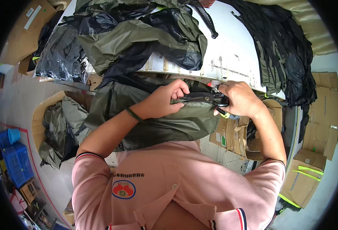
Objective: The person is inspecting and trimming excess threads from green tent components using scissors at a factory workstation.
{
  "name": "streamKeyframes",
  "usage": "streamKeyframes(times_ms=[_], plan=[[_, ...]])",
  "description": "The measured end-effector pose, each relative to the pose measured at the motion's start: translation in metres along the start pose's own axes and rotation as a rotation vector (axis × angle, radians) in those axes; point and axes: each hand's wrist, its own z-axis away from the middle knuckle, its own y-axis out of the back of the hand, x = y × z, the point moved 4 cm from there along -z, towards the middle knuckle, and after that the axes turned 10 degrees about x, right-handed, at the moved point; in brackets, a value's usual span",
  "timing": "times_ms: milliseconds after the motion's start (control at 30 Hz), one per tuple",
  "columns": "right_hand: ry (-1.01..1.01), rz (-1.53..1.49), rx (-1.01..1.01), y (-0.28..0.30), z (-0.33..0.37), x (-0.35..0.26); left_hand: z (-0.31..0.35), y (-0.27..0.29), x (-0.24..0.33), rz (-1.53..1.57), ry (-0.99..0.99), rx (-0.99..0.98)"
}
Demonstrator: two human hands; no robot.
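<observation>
An olive-green and black fabric piece (165, 126) hangs off the near edge of the table in front of me. My left hand (165, 99) is closed, pinching the end of a black band (197, 97) along its upper edge, on which a small round metal dot shows. At the band's other end my right hand (240, 100) curls round a black, loop-shaped piece (221, 100). I cannot make out whether that piece is a tool or a fitting. Small metallic and red parts show by the right fingertips, and something yellow-green pokes out below them.
Crumpled olive and black fabric (138, 36) lies on the white table (234, 42), with black straps and pieces (282, 50) piled at right. Cardboard boxes stand to the left (37, 119) and right (230, 134) of me. Blue baskets (16, 153) sit at far left.
</observation>
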Motion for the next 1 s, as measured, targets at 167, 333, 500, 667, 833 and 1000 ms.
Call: streamKeyframes(times_ms=[167, 333, 500, 667, 833, 1000], plan=[[0.006, 0.018, 0.004, -0.003, -0.005, -0.001, -0.001, -0.001, 0.001, 0.021, 0.018, -0.019], [-0.025, 0.025, -0.079, -0.008, -0.006, 0.003, -0.001, -0.001, 0.003, 0.005, 0.022, -0.011], [-0.025, 0.003, -0.056, -0.007, -0.004, 0.0, -0.003, -0.002, 0.003, 0.027, 0.014, -0.008], [-0.009, -0.006, 0.0, -0.006, -0.001, -0.001, -0.004, -0.003, 0.003, 0.04, -0.041, 0.03], [0.01, -0.048, 0.035, -0.004, 0.002, 0.002, -0.003, -0.004, 0.002, 0.051, -0.044, 0.033], [-0.013, -0.072, 0.043, -0.003, 0.005, 0.003, -0.003, -0.003, 0.002, 0.025, 0.01, 0.019]])
